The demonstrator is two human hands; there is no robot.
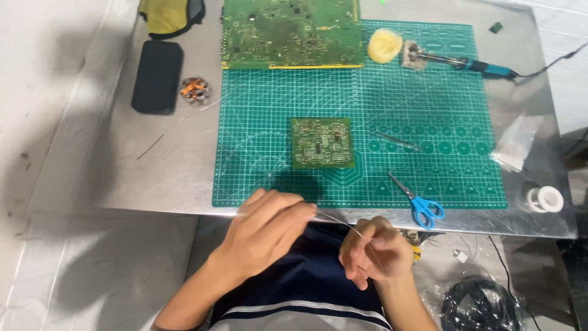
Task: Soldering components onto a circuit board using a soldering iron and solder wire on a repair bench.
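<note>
We look down from a head camera at a metal desk [165, 171] with a green cutting mat [429, 104] across the middle of the frame. At the bottom centre, two bare hands hold a thin silvery wire [335, 220] stretched between them, just below the desk's near edge and above a dark lap.

The left hand [266, 230], lower centre, has its fingers curled closed and pinched on one end of the wire, with the wrist angled up from the lower left. The right hand [373, 251], a little lower and to the right, is also closed, its fingers pinching the other end, with the wire looping near the knuckles.

As far as we can judge, work on the boards has not begun. A small green circuit board [321, 143] lies flat at the mat's centre, untouched, well apart from the hands. A soldering iron [471, 64] rests at upper right, beside a pale yellow sponge [384, 46]. Tweezers [398, 142] and blue-handled scissors [419, 202] lie idle on the mat. A larger circuit board [288, 30] sits at the top centre, a black phone [157, 76] at upper left, and a solder spool [545, 199] at the right edge.
</note>
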